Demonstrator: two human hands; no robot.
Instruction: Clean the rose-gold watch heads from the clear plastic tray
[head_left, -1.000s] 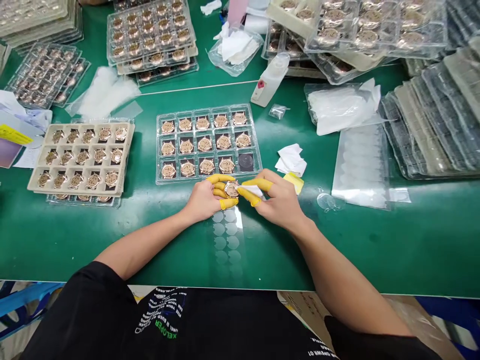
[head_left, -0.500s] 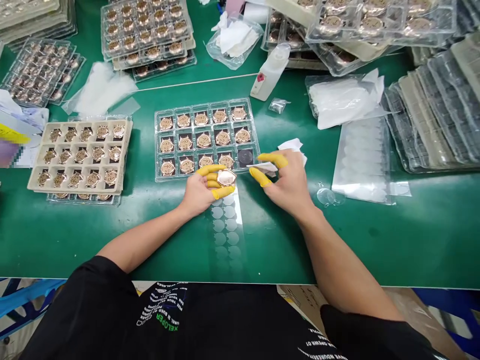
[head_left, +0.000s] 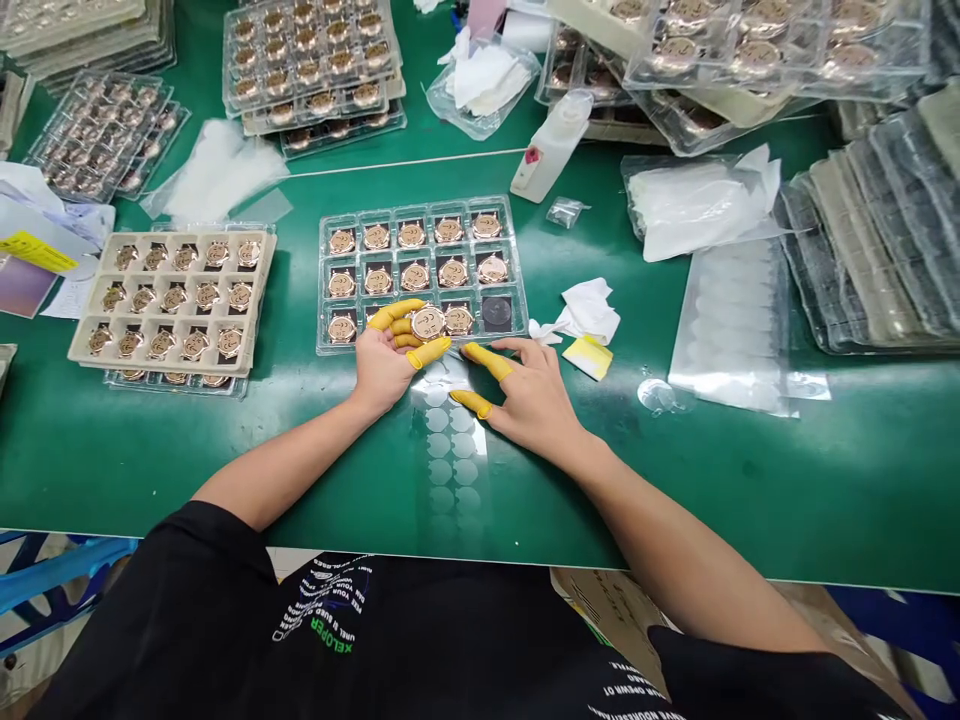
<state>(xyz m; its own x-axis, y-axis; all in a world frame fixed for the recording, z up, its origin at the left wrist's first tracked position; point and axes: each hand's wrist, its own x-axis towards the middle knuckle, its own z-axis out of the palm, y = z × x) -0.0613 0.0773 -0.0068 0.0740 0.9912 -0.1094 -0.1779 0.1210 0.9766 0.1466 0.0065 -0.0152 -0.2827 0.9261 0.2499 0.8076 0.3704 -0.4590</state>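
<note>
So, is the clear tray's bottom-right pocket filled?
Not with a watch case: that pocket of the clear plastic tray holds only a dark round pad.

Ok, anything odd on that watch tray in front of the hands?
One pocket: the bottom-right cell of the clear plastic tray holds a dark round disc, while the other visible cells hold rose-gold watch cases. It could be a spacer or a different part; I can't tell from this view.
</note>
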